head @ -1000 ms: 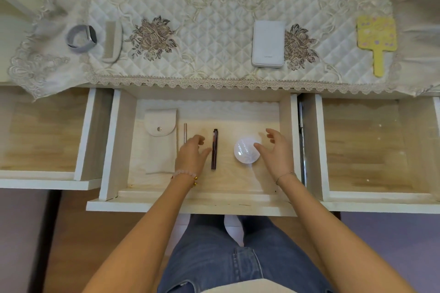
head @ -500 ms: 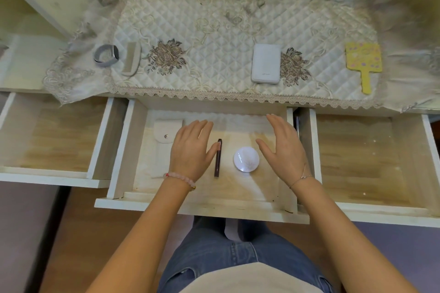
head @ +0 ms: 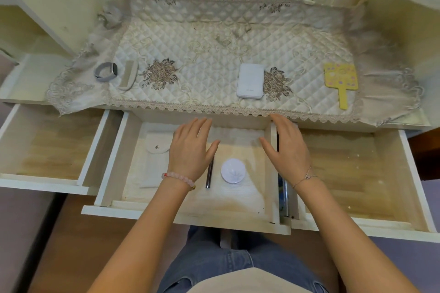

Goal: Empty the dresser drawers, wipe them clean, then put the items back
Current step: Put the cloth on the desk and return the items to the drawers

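Middle drawer (head: 185, 217), round compact (head: 233, 171) between left hand (head: 190, 150) and right hand (head: 289, 150), untouched

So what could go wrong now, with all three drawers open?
The left hand and right hand are at the back of the middle drawer; if it slides shut, fingers might get pinched under the dresser top. The lace cloth hangs over that edge, so snagging it could drag the white power bank toward the drop. The slim dark stick may roll when bumped.
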